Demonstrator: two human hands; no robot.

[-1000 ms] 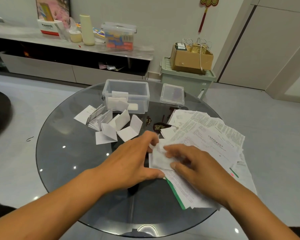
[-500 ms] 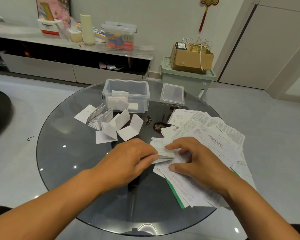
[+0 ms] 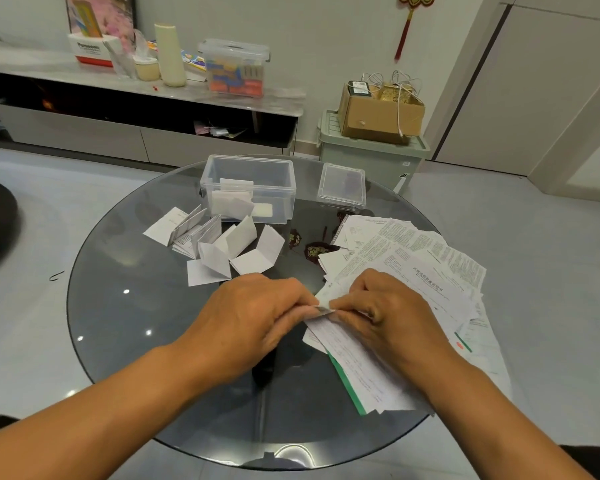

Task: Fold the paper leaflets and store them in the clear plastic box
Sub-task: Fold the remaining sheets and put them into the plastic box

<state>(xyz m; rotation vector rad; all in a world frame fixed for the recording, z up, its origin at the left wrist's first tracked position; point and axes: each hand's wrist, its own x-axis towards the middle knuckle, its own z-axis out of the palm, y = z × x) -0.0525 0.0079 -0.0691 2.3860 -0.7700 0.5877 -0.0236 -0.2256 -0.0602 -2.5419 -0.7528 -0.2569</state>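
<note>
White leaflet (image 3: pixel 321 308) sits pinched between our curled left hand (image 3: pixel 253 315) and right hand (image 3: pixel 385 311), fingertips meeting over the glass table (image 3: pixel 125 317). The box (image 3: pixel 248 188) stands at twelve o'clock, folded leaflets (image 3: pixel 222 247) at eleven, loose sheets (image 3: pixel 413 268) at two.

small white leaflet (image 3: pixel 321 308) pinched mid-fold, clear plastic box (image 3: pixel 248 187) open, upright

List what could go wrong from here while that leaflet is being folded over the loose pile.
1. Both hands, left hand and right hand, pinch the leaflet right above the unfolded pile; a second sheet may get caught in the grip.
2. The pile overhangs the glass table on the right, so sheets could slide off.
3. Folded leaflets beside the clear box stand half open and may spring apart.
</note>
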